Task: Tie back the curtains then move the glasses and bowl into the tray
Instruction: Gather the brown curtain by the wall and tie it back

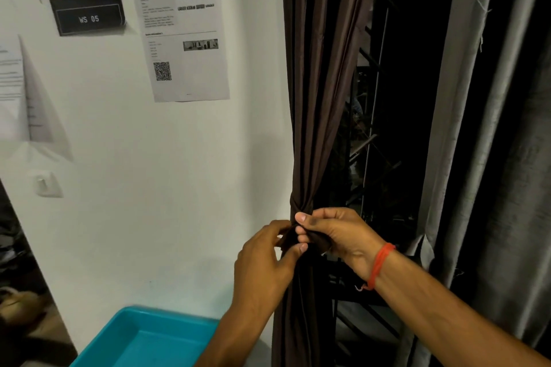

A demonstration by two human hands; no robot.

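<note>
A dark brown curtain [316,83] hangs beside the window, gathered into a bunch at waist height. A brown tie-back band [301,207] wraps round the bunch. My left hand [265,262] pinches one end of the band from the left. My right hand [337,232], with a red thread at the wrist, pinches the other end from the right, just below the wrap. A turquoise tray [143,340] sits low at the bottom left and holds nothing that I can see. No glasses or bowl are in view.
A second grey curtain [492,158] hangs at the right. Dark window with a metal grille [372,140] lies between the curtains. The white wall at the left carries paper sheets [182,27], a black sign [88,13] and a switch [44,185].
</note>
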